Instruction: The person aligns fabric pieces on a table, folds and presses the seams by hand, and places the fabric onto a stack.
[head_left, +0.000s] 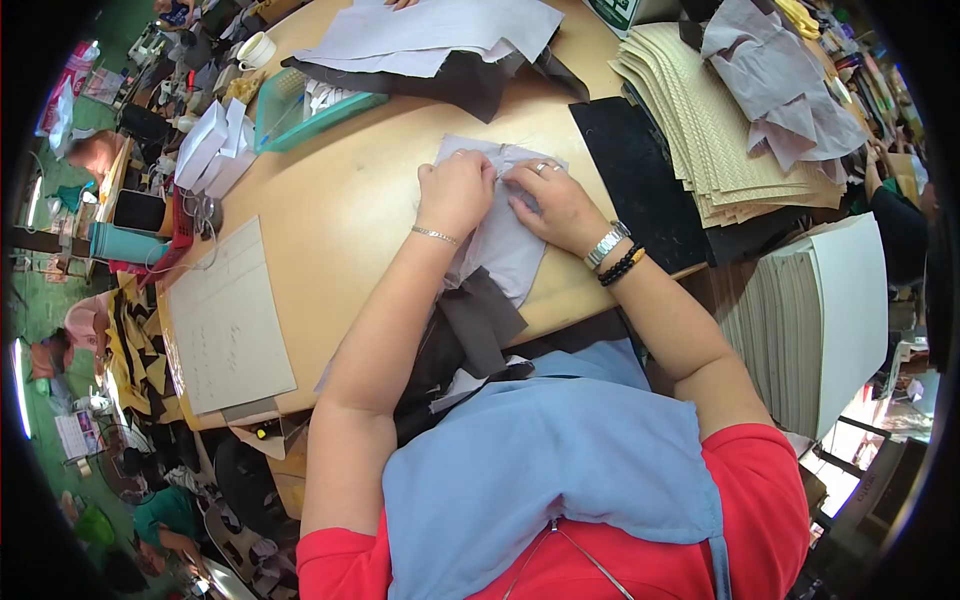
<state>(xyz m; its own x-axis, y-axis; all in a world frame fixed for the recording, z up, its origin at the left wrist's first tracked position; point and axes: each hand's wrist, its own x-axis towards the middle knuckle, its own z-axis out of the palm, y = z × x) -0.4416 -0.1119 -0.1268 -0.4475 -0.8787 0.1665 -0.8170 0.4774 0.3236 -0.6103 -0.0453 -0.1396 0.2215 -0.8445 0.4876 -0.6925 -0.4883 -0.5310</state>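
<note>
While both forearms reach toward twelve o'clock over the table (335, 195), the left hand (457, 192) is curled nearly closed, thumb and forefinger pinching the pale lilac cloth (510, 255), which lies at twelve o'clock from the person's chest. Toward the cloth's two o'clock, the right hand (557, 207) is half open, fingers bent, fingertips touching the upper edge; whether they grip it, I cannot tell.
</note>
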